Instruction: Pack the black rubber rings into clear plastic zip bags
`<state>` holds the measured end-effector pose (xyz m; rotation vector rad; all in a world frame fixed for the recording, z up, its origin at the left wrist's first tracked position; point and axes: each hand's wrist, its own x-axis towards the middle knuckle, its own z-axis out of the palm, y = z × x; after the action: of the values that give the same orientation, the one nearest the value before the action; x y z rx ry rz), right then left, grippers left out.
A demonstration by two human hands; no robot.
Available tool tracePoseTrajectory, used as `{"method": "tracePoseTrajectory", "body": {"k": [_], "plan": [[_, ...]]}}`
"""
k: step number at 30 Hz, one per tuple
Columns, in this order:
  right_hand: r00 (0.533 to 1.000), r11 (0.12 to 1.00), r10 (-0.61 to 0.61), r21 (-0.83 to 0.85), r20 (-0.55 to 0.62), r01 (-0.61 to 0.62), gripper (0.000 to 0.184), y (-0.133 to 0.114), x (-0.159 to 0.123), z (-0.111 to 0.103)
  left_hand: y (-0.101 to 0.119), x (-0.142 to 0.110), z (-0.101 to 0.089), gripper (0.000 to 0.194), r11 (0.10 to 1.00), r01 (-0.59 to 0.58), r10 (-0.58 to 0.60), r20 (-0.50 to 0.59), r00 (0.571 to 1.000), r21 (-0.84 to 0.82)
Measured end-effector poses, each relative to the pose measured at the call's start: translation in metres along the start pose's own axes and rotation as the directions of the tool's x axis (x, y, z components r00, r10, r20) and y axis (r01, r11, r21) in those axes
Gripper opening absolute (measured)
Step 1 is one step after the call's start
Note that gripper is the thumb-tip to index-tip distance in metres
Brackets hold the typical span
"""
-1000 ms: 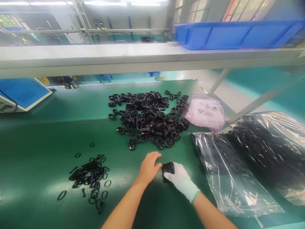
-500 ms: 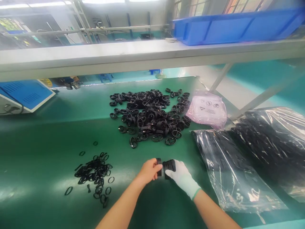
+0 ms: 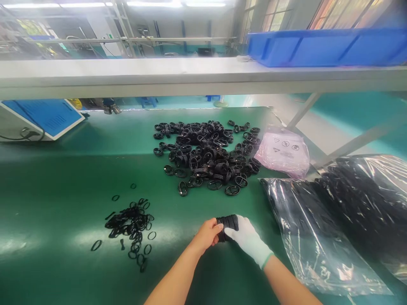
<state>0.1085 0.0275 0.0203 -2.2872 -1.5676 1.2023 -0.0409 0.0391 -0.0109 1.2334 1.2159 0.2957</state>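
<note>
Between my two hands is a stack of black rings (image 3: 227, 222), lying on its side just above or on the green mat. My bare left hand (image 3: 207, 234) pinches the stack's left end with thumb and fingers. My right hand (image 3: 244, 235), in a white glove, grips its right end, thumb across the front. Beyond them lies a large heap of black ring bundles (image 3: 206, 152), some with a strip across the middle. To the left, a loose pile of thin black rings (image 3: 130, 222) is spread on the mat.
Clear plastic bags of black items (image 3: 305, 212) lie at right, with a pink printed bag (image 3: 282, 150) behind. A white shelf (image 3: 143, 76) crosses above the green mat (image 3: 63, 182), carrying a blue bin (image 3: 324, 48). A blue and white machine box (image 3: 47, 118) stands at far left.
The two separate stacks of rings have come together into one, my hands closing the gap between them. The camera view has shifted slightly, moving the scene to the right.
</note>
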Motion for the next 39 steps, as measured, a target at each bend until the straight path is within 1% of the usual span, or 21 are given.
{"method": "tracePoseTrajectory", "body": {"k": [3, 5, 6, 7, 9, 10, 11, 13, 14, 15, 17, 19, 21, 25, 27, 28, 29, 31, 34, 37, 39], "plan": [[0.998, 0.998, 0.058, -0.029, -0.019, -0.059, 0.055, -0.006, -0.001, 0.004, 0.005, -0.001, 0.000, 0.022, 0.992, 0.019, -0.013, -0.041, 0.999, 0.129], [0.994, 0.993, 0.103, -0.048, -0.026, -0.104, 0.057, -0.009, -0.001, 0.007, 0.012, -0.003, -0.014, 0.024, 0.967, 0.032, 0.002, -0.133, 0.991, 0.254], [0.993, 0.991, 0.117, -0.054, -0.023, -0.118, 0.057, -0.009, -0.001, 0.008, 0.016, -0.005, -0.027, 0.023, 0.945, 0.045, 0.024, -0.207, 0.978, 0.323], [0.992, 0.990, 0.128, -0.059, -0.018, -0.129, 0.057, -0.009, 0.000, 0.009, 0.021, -0.006, -0.043, 0.022, 0.918, 0.067, 0.055, -0.293, 0.955, 0.390], [0.991, 0.989, 0.136, -0.063, -0.012, -0.136, 0.057, -0.008, 0.001, 0.010, 0.029, -0.006, -0.082, 0.024, 0.853, 0.132, 0.130, -0.450, 0.883, 0.505], [0.991, 0.989, 0.135, -0.063, -0.012, -0.135, 0.057, -0.008, 0.002, 0.010, 0.032, -0.005, -0.102, 0.028, 0.819, 0.157, 0.163, -0.486, 0.859, 0.552], [0.991, 0.989, 0.134, -0.065, -0.014, -0.135, 0.057, -0.007, 0.002, 0.009, 0.034, -0.003, -0.121, 0.030, 0.786, 0.168, 0.190, -0.491, 0.850, 0.595], [0.991, 0.988, 0.137, -0.070, -0.014, -0.137, 0.058, -0.008, 0.001, 0.008, 0.035, 0.004, -0.149, 0.029, 0.734, 0.155, 0.226, -0.453, 0.863, 0.661], [0.990, 0.988, 0.138, -0.070, -0.014, -0.138, 0.059, -0.009, 0.001, 0.007, 0.034, 0.007, -0.157, 0.027, 0.716, 0.137, 0.234, -0.421, 0.876, 0.685], [0.990, 0.988, 0.138, -0.068, -0.015, -0.139, 0.060, -0.010, 0.001, 0.007, 0.033, 0.009, -0.161, 0.023, 0.703, 0.117, 0.238, -0.388, 0.891, 0.701], [0.990, 0.989, 0.137, -0.057, -0.013, -0.138, 0.063, -0.011, 0.000, 0.006, 0.029, 0.010, -0.157, 0.017, 0.697, 0.082, 0.230, -0.331, 0.915, 0.713], [0.990, 0.988, 0.143, -0.051, -0.013, -0.143, 0.064, -0.011, 0.000, 0.006, 0.026, 0.003, -0.141, 0.011, 0.715, 0.064, 0.207, -0.299, 0.932, 0.696], [0.990, 0.989, 0.137, -0.044, -0.016, -0.138, 0.063, -0.010, 0.000, 0.007, 0.021, -0.008, -0.116, 0.006, 0.758, 0.055, 0.171, -0.279, 0.945, 0.650], [0.994, 0.995, 0.099, -0.024, -0.038, -0.100, 0.060, -0.007, 0.001, 0.010, 0.009, -0.021, -0.059, 0.021, 0.886, 0.018, 0.070, -0.172, 0.983, 0.463], [0.994, 0.995, 0.092, -0.024, -0.051, -0.093, 0.060, -0.005, 0.001, 0.011, 0.003, -0.020, -0.038, 0.023, 0.936, 0.009, 0.036, -0.121, 0.992, 0.352], [0.994, 0.995, 0.090, -0.028, -0.054, -0.091, 0.060, -0.005, 0.001, 0.012, 0.000, -0.019, -0.030, 0.023, 0.953, 0.006, 0.029, -0.109, 0.994, 0.302], [0.994, 0.995, 0.089, -0.034, -0.057, -0.091, 0.061, -0.004, 0.001, 0.012, -0.002, -0.017, -0.025, 0.023, 0.966, 0.001, 0.026, -0.103, 0.994, 0.258], [0.995, 0.995, 0.086, -0.049, -0.060, -0.089, 0.062, -0.004, 0.002, 0.013, -0.005, -0.013, -0.021, 0.023, 0.981, -0.010, 0.031, -0.105, 0.994, 0.192], [0.995, 0.995, 0.085, -0.054, -0.057, -0.088, 0.063, -0.004, 0.004, 0.012, -0.008, -0.012, -0.023, 0.024, 0.989, -0.036, 0.054, -0.122, 0.991, 0.146], [0.993, 0.995, 0.092, -0.037, -0.070, -0.095, 0.061, -0.008, 0.001, 0.010, -0.006, -0.014, -0.023, 0.025, 0.991, -0.072, 0.083, -0.106, 0.991, 0.111], [0.989, 0.993, 0.111, -0.030, -0.096, -0.114, 0.067, -0.014, -0.003, 0.008, -0.005, -0.014, -0.021, 0.026, 0.994, -0.073, 0.080, -0.097, 0.992, 0.078]]}}
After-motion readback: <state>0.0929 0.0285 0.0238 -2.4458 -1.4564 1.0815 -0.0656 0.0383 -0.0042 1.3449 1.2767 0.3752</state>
